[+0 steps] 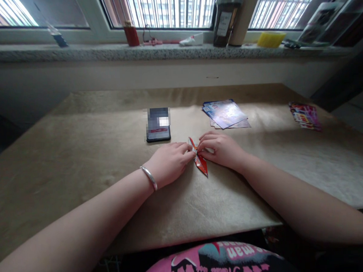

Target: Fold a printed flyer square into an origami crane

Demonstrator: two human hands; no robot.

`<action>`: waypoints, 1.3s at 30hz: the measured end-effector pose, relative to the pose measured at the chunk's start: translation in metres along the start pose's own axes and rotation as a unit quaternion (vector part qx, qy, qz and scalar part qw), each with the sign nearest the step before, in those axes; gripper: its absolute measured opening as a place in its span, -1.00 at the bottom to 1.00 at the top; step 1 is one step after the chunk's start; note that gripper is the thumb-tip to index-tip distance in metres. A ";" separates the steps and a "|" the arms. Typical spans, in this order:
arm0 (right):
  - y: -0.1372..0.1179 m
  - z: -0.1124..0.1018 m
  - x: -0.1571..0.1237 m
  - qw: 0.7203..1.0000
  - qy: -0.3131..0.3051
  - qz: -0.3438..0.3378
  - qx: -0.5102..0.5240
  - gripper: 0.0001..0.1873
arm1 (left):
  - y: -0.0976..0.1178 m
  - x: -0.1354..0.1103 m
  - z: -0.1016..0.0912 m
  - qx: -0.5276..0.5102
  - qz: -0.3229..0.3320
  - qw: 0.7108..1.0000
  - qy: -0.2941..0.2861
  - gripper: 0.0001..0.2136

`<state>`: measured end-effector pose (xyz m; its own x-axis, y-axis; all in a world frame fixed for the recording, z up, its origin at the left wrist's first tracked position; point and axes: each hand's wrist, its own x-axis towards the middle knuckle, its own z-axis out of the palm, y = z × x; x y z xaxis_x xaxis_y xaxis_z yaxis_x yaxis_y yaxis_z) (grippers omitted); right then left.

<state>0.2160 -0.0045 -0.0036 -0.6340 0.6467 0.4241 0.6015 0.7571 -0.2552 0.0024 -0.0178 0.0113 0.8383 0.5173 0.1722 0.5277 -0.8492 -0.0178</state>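
Observation:
A small folded piece of red printed paper (200,162) lies on the tan table cover (79,157) in front of me. My left hand (168,163), with a silver bangle on its wrist, pinches the paper's left side with curled fingers. My right hand (221,149) presses and pinches the paper from the right, fingers closed on it. Both hands meet at the paper's middle, and its lower tip sticks out below them.
A dark phone (158,125) lies just beyond my left hand. A stack of printed sheets (226,114) sits behind my right hand, and more colourful sheets (305,115) lie at the far right. The windowsill (104,52) holds a red cup, a jar and a yellow container.

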 end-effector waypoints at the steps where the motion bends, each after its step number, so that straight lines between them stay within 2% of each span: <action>1: -0.001 -0.001 0.000 1.000 -0.007 -0.002 -0.004 -0.89 | 0.001 0.000 0.000 0.007 -0.001 1.000 0.003 -0.73; 8: -0.002 -0.004 0.001 0.998 -0.050 -0.033 -0.027 -0.82 | 0.002 -0.001 0.006 0.014 0.008 0.999 0.042 -0.78; 11: 0.001 -0.007 0.001 0.997 -0.066 -0.041 -0.016 -0.78 | 0.003 0.000 0.004 0.014 0.006 0.999 0.040 -0.77; 16: 0.009 -0.010 -0.005 0.996 -0.075 -0.008 0.050 -0.80 | 0.000 0.001 0.001 -0.005 -0.001 1.000 0.006 -0.72; 23: 0.012 -0.011 -0.008 0.993 -0.095 0.032 0.056 -0.78 | -0.010 -0.001 0.000 -0.026 0.025 0.999 0.001 -0.68; 29: 0.010 -0.012 -0.004 0.995 -0.086 -0.043 -0.013 -0.70 | -0.005 0.002 0.002 0.014 0.012 1.000 -0.010 -0.72; 32: 0.011 -0.013 -0.004 0.995 -0.079 -0.053 -0.023 -0.70 | -0.004 0.002 0.002 0.008 0.003 1.000 -0.014 -0.70; 37: 0.015 -0.009 -0.007 0.996 -0.072 -0.011 0.056 -0.71 | -0.014 -0.002 0.004 -0.017 -0.005 1.000 0.009 -0.65; 39: 0.016 -0.007 -0.007 0.994 -0.062 0.006 0.094 -0.72 | -0.017 -0.002 0.005 -0.025 0.013 0.999 0.022 -0.67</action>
<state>0.2333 0.0022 -0.0050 -0.6899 0.6527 0.3131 0.5143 0.7463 -0.4226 -0.0072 -0.0034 0.0059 0.8439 0.4915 0.2150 0.4982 -0.8667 0.0260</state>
